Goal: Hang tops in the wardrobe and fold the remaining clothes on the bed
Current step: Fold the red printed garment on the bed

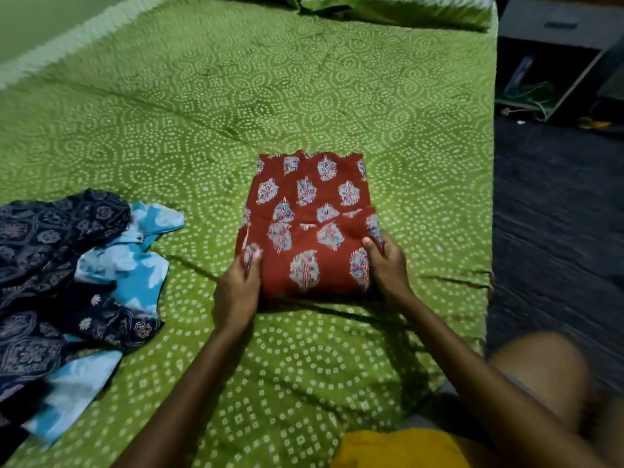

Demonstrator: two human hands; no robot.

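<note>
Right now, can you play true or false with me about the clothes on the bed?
1. Both hands hold the red printed garment: left hand, right hand. True.
2. The red garment is crumpled in a heap. False: it lies folded flat.
3. The bedsheet is green with white dots. True.
4. The dark blue garment lies right of the red one. False: it lies left, partly over the light blue garment.
</note>
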